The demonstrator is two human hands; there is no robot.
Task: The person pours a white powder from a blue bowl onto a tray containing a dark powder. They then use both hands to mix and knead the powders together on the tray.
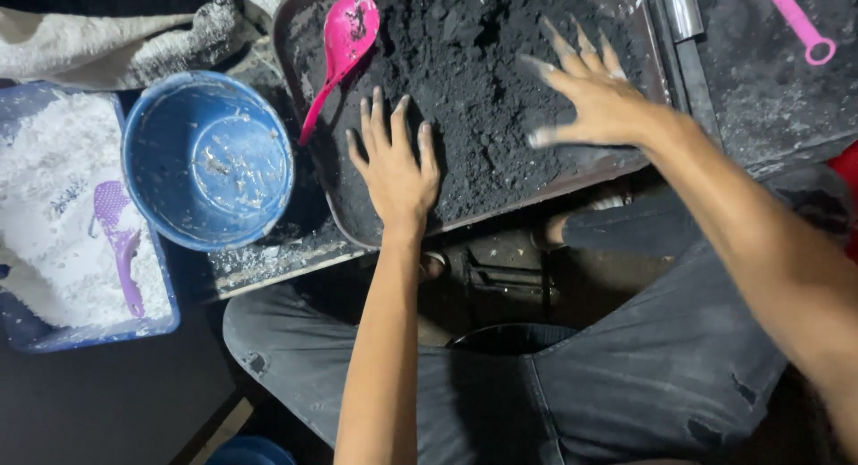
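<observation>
— Looking down past the knees, what do you make of the hands?

— Both are over the tray (308,22), the dark one heaped with black powder (474,80). The left hand (398,165) lies flat on the powder near the tray's front edge, palm down, fingers spread and straight, gripping nothing.

— And the other?

— The right hand (594,98) is further back and to the right, above the powder. Its fingers are splayed wide and it holds nothing. The fingertips are dusted grey. It is a bit blurred, so I cannot tell whether it touches the powder or hangs just above it.

— Any tools in there?

— A pink spoon (344,45) lies in the tray's far left corner, its bowl on the powder and dirtied with it, its handle slanting down towards the blue bucket (210,161). Neither hand touches it; the left hand is the nearer one.

— Where is that bucket?

— Just left of the tray, upright, with pale smears inside. Further left sits a blue tub (165,317) full of white powder (54,170), with a purple scoop (116,232) lying on it.

— Anything on the right side?

— A second dark surface past the tray, with a pink handle (800,22) lying on it near the top corner. A pale cloth (107,40) is bunched at the top left. Below, the person's dark trousers (626,376) fill the picture.
</observation>
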